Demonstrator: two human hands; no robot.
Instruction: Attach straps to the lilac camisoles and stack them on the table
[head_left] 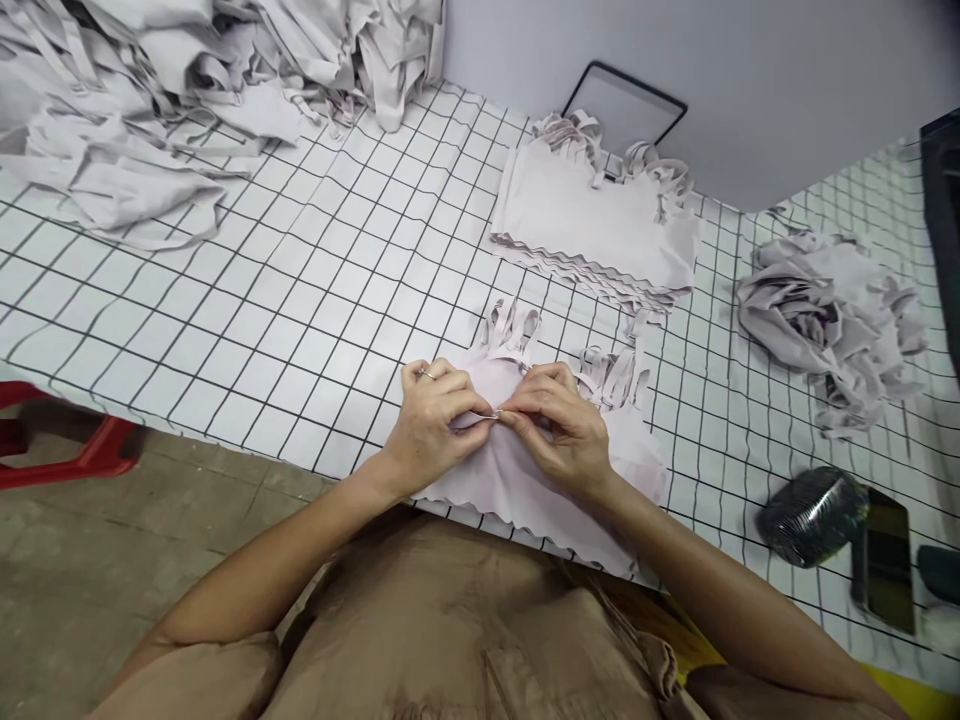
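A pale pink strappy top (pixel 517 490) lies at the table's near edge, its straps fanned out at the far side and its wavy hem toward me. Over its middle, my left hand (pixel 439 415) is closed in a pinch on the fabric. My right hand (pixel 559 420) pinches right beside it, fingertips touching the left ones. A tiny pale, thin bit shows between the fingertips, too small to name. A ring sits on a left finger. Just beyond lies a neat stack of similar tops (pixel 592 220) with wavy hems and looped straps.
A large heap of pale garments (pixel 172 100) fills the far left. At right are a crumpled garment pile (pixel 832 320), a shiny dark plastic-wrapped bundle (pixel 814 515) and a phone (pixel 885 560). A black wire stand (pixel 637 82) rises behind the stack. A red stool (pixel 105 450) stands left.
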